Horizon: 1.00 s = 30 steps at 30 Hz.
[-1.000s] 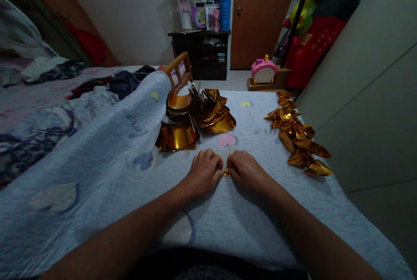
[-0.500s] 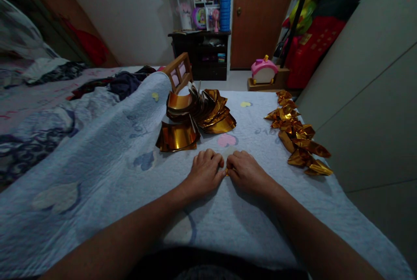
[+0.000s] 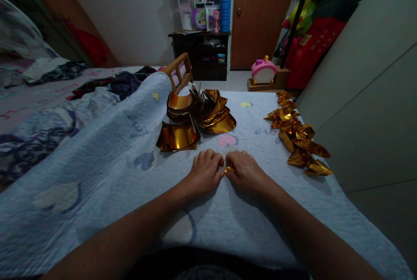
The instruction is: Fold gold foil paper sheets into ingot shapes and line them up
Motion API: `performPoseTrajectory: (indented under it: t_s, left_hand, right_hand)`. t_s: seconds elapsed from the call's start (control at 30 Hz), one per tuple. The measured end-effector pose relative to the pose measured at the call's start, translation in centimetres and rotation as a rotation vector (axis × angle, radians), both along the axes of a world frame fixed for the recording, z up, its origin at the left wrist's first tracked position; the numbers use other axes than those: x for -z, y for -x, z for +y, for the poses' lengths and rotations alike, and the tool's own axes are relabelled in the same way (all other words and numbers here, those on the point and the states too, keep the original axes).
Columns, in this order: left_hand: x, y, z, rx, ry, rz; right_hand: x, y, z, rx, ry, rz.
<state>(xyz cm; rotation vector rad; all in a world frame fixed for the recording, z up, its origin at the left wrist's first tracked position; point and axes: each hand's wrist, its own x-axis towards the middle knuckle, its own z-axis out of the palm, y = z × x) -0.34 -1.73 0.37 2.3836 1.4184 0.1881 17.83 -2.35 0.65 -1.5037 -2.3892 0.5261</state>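
Between hands [image 3: 206, 170] [image 3: 245, 168], tucked against right one: gold foil piece [image 3: 230, 169], partly covered.

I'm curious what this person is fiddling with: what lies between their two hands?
In the head view, a small shiny gold piece, partly hidden, shows between the left hand and the right hand.

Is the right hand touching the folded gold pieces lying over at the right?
Apart: the head view shows a stretch of blue cloth between the right hand and the folded gold pieces.
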Motion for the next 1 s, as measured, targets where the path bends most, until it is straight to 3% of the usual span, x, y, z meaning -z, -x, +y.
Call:
performPoseTrajectory:
  t_s: [0.6, 0.8, 1.0]
  left_hand:
    - [-0.2, 0.0, 0.0, -0.012, 0.009, 0.006]
    - [-0.4, 0.0, 0.0, -0.017, 0.025, 0.001]
    - [-0.5, -0.1, -0.1, -0.018, 0.02, -0.019]
  right_hand:
    - [-0.1, -0.9, 0.3, -0.055, 0.15, 0.173]
    - [0.4, -1.3, 0.4, -0.061, 0.139, 0.201]
    - [-0.1, -1.5, 0.2, -0.084, 0.154, 0.214]
